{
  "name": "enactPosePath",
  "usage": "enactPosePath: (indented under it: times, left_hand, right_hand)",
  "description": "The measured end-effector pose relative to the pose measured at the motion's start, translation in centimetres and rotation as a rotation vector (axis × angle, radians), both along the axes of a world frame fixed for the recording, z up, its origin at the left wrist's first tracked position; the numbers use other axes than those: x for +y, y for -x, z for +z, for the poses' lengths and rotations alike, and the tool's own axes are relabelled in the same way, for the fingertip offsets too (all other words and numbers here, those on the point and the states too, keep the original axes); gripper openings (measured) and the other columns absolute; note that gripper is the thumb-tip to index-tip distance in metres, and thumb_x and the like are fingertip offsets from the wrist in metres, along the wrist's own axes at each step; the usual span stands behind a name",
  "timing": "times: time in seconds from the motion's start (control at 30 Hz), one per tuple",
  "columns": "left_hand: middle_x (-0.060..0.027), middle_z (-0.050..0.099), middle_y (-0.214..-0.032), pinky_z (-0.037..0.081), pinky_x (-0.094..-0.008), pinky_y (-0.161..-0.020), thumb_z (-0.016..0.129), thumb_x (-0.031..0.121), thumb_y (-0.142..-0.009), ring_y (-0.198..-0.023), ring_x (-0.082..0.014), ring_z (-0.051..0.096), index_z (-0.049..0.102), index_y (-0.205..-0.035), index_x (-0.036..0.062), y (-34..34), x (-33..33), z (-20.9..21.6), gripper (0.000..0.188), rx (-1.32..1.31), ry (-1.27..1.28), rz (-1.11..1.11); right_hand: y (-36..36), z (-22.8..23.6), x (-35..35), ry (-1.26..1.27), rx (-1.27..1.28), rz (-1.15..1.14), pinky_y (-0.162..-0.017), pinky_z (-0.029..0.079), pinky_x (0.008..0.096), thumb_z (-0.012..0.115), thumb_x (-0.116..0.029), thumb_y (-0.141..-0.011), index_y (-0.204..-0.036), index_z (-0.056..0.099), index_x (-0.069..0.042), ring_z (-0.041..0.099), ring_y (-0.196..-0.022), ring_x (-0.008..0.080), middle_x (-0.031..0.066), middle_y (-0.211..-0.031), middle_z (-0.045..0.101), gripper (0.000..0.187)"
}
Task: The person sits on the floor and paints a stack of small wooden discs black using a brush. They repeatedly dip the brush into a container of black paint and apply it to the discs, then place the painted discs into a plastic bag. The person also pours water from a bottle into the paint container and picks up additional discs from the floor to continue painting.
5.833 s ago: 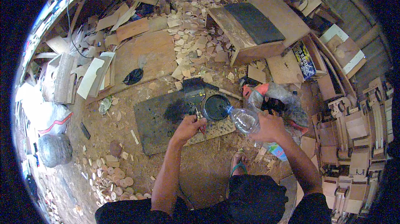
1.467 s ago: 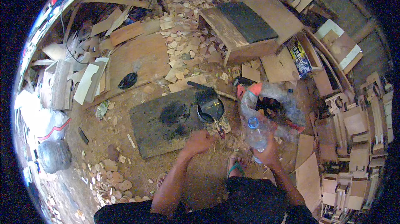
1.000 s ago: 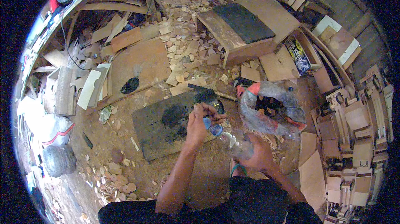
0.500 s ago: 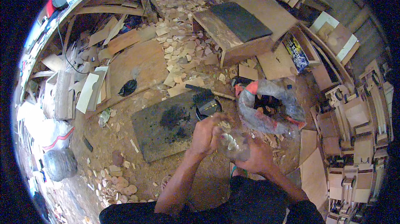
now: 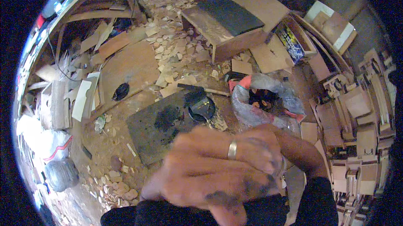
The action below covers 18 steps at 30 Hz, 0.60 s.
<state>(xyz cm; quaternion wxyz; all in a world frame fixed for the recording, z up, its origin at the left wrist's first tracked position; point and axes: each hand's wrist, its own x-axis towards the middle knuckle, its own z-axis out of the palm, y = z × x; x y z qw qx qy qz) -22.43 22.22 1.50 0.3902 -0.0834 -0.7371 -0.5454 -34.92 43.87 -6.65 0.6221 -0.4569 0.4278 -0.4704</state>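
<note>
My left hand point(image 5: 210, 171) fills the lower middle, close up and slightly blurred. Its back faces me, a silver ring is on one finger, and dark smudges mark the thumb side. The fingers are bent together over my right hand point(image 5: 268, 137), whose own fingers are mostly hidden. A small shiny bit shows by the fingertips, but what is held there I cannot make out. Beyond the hands, a dark board point(image 5: 142, 131) with black stains lies on the ground. A round black container point(image 5: 202, 109) stands at its right edge, with a stick point(image 5: 218, 92) behind it.
To the right sits a grey plastic sack point(image 5: 242, 107) with a rolled rim and dark contents. A wooden bench-like box point(image 5: 235, 43) with a black pad point(image 5: 231, 15) stands farther back. Wood offcuts point(image 5: 176, 37) cover the ground; stacked wooden parts point(image 5: 357, 142) line the right side.
Both hands have come up and nearer to me, and the left now covers much of the right. The clear, glinting plastic-like item seen between them before is now mostly hidden.
</note>
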Motion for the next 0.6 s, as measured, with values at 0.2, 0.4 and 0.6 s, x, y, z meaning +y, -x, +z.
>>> enactPosePath:
  times: [0.2, 0.4, 0.6]
  left_hand:
    - [-0.0055, 0.064, -0.064, 0.05, -0.0309, -0.053, 0.049, 0.018, -0.094, -0.057, -0.0193, 0.064, 0.066, -0.087, 0.0016, 4.6, -1.0, 6.9, 0.024, 0.172, -0.39, 0.079]
    - [-0.0124, 0.066, -0.073, 0.051, -0.0295, -0.058, 0.048, 0.014, -0.094, -0.062, -0.0179, 0.066, 0.064, -0.094, 0.0001, 6.0, 2.6, 6.6, 0.021, -0.214, 0.045, -0.277]
    - [-0.0163, 0.066, -0.102, 0.049, -0.0348, -0.083, 0.05, 0.014, -0.092, -0.093, -0.0263, 0.066, 0.063, -0.108, 0.0009, 10.2, 6.6, 5.0, 0.024, -0.098, 0.053, -0.473]
  right_hand:
    - [-0.1, 9.7, -3.6, -0.019, 0.012, -0.416, -0.109, 0.03, 0.0425, 0.084, -0.066, -0.045, -0.143, 0.027, -0.001, 0.04, -0.13, 0.03, 0.0153, -0.141, 0.041, 0.13]
    - [0.4, 9.3, 0.4, -0.044, 0.652, -0.437, -0.107, 0.031, 0.0419, 0.086, -0.052, -0.052, -0.142, 0.029, -0.003, 0.041, -0.129, 0.0287, 0.0162, -0.14, 0.04, 0.118]
    - [5.4, 4.3, 8.9, -0.423, 1.056, -1.023, -0.106, 0.033, 0.0426, 0.084, -0.049, -0.055, -0.139, 0.033, -0.002, 0.042, -0.126, 0.0305, 0.0175, -0.138, 0.042, 0.109]
